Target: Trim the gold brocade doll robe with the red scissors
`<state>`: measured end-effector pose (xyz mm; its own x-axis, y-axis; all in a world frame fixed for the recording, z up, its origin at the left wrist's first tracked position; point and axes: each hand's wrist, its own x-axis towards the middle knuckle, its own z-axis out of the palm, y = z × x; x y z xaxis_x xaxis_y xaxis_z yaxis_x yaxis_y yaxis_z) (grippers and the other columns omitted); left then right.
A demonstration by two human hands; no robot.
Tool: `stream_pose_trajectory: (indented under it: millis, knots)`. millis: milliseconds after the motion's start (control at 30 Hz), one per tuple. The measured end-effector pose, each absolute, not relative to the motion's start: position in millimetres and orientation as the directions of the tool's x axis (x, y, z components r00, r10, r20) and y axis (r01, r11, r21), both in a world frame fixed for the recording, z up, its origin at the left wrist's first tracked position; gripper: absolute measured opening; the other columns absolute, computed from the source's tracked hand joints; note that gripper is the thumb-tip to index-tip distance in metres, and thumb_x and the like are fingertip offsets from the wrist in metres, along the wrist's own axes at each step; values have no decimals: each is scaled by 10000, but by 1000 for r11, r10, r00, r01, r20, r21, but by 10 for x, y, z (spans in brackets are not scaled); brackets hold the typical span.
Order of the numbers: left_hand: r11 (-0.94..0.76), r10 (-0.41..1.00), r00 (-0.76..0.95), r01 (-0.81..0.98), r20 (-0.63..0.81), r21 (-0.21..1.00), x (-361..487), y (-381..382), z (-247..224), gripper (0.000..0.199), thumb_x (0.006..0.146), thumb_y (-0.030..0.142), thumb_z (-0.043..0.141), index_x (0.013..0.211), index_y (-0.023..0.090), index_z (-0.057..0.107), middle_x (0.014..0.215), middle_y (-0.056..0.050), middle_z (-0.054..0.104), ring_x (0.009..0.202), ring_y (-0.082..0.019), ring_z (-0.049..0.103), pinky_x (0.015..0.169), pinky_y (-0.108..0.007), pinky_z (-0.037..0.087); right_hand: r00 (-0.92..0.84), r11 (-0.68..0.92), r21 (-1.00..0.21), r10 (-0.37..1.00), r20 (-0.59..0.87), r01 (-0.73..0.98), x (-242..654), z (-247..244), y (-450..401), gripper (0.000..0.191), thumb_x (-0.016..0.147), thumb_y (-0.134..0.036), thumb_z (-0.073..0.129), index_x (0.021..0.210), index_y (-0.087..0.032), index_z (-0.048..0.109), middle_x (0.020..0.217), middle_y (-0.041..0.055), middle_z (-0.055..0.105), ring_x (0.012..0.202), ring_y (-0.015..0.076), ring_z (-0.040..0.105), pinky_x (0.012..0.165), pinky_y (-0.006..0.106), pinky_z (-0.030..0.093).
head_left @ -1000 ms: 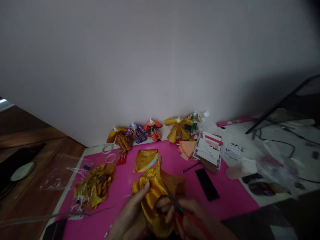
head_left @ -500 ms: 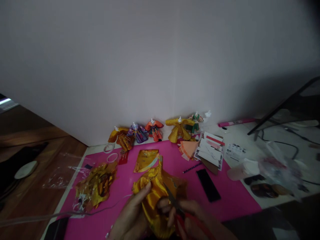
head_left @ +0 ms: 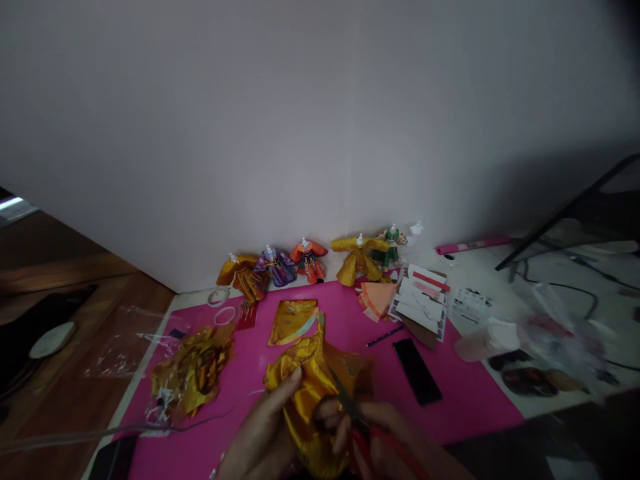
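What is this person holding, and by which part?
The left grip holds shiny gold cloth by its left side, thumb on top; the right grip holds red-handled scissors by their handles.

Dim light greys the wall (head_left: 250, 133), shadow deepening toward the right; the top-right corner falls black, gold satin (head_left: 306, 400) gleams softly, fine detail blurs.

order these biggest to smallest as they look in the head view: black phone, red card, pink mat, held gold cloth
1. Pink mat
2. Held gold cloth
3. Black phone
4. Red card

The cloth is raised nearer the camera, so it may look larger than it is.
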<state>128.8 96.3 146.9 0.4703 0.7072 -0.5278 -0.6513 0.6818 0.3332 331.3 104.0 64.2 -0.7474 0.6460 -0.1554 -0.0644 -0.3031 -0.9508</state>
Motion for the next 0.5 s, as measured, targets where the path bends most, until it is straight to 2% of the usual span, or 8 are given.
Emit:
stream_pose_trajectory:
  millis: [100,233,400,500]
  knots:
    - [673,711,434,-648,-553,358,1300,973,1478,482,716,507,827,970,98,801,765,-96,799,683,-236,720,740,-357,542,-758,-317,-948,627,-182,-35,3338,681,1061,695,805,-809,573,998,-164,746,1120,126,698,1069,280,660,938,379,515]
    - [668,710,372,-625,-598,404,1313,982,1480,514,615,533,879,871,95,797,732,-90,789,641,-238,717,685,-338,537,-752,-324,-935,650,-111,-142,3258,798,1077,723,782,-829,574,921,-145,761,1132,135,694,1092,285,647,997,414,481]
    - [671,717,380,-604,-585,430,1260,946,1463,438,737,534,799,900,127,780,725,-79,776,702,-249,738,717,-349,538,-739,-401,-888,664,-114,-223,3116,934,1101,602,834,-715,638,852,-126,761,937,99,704,1017,248,674,955,396,505]
    - [660,726,350,-596,-592,457,1225,927,1458,420,768,512,783,936,128,780,739,-94,786,758,-256,747,759,-349,536,-769,-395,-894,631,-96,-213,3139,1033,1146,598,811,-717,660,827,-130,770,940,91,704,998,240,686,985,406,492]
